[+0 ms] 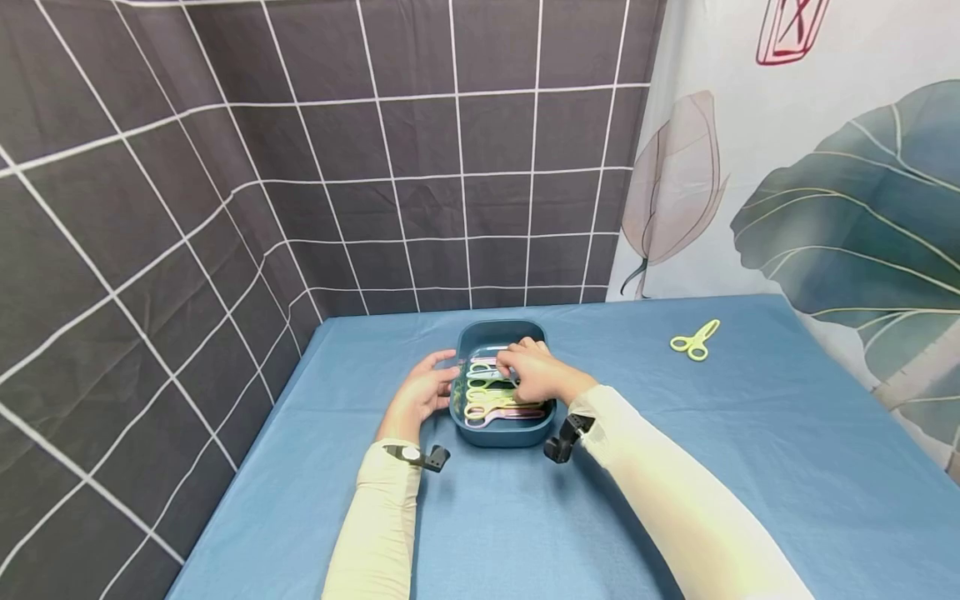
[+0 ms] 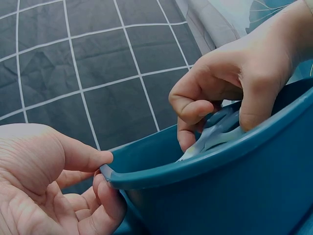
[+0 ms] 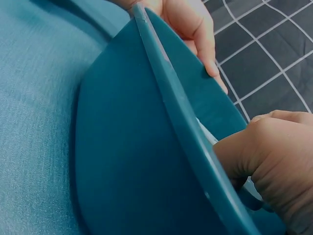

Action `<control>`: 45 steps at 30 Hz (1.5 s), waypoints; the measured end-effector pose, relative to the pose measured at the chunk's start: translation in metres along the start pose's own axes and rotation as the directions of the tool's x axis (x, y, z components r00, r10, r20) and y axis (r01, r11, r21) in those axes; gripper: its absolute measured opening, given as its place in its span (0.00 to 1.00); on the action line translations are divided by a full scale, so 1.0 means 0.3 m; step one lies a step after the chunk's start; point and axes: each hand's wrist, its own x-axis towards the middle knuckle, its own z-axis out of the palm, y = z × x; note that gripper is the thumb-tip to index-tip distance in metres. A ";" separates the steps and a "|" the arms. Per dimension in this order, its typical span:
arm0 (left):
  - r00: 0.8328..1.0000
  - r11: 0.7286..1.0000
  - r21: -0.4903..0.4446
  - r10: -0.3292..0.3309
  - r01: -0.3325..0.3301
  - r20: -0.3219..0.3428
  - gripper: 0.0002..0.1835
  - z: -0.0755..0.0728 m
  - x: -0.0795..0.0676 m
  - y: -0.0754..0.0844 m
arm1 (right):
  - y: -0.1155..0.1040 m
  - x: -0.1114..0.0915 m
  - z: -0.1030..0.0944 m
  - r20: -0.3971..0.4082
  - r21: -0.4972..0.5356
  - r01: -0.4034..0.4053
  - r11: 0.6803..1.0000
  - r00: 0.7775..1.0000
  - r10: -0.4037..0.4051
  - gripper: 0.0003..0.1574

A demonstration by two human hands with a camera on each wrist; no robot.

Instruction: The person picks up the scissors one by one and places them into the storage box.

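Observation:
A dark blue plastic bin (image 1: 506,438) stands on the cloth, with several pastel scissors (image 1: 491,395) lying in it, yellow, green and pink among them. My left hand (image 1: 418,400) is at the bin's left side; in the left wrist view its thumb and fingers pinch the rim (image 2: 142,178). My right hand (image 1: 542,375) reaches down into the bin from the right. Its curled fingers and thumb hold a pale pair of scissors (image 2: 215,134), seen in the left wrist view. In the right wrist view the bin's wall hides part of that pair.
A yellow-green pair of scissors (image 1: 696,342) lies apart on the blue cloth (image 1: 600,350), toward the back right. Behind and to the left hangs a dark grey cloth with white grid lines (image 1: 420,142). A leaf-patterned curtain (image 1: 847,208) hangs at the right.

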 end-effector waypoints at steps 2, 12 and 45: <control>1.000 1.000 -0.005 -0.003 0.003 0.003 0.26 0.002 -0.002 0.000 | 0.000 0.005 0.000 0.032 -0.006 0.000 1.000 1.000 0.000 0.20; 1.000 1.000 -0.016 -0.011 0.011 -0.006 0.24 0.001 0.001 0.001 | -0.005 0.015 -0.014 0.163 -0.023 -0.013 1.000 0.986 0.017 0.19; 1.000 1.000 -0.005 -0.012 0.012 -0.014 0.23 -0.002 0.005 0.003 | 0.000 0.011 -0.021 0.215 -0.056 0.017 0.998 0.977 -0.005 0.22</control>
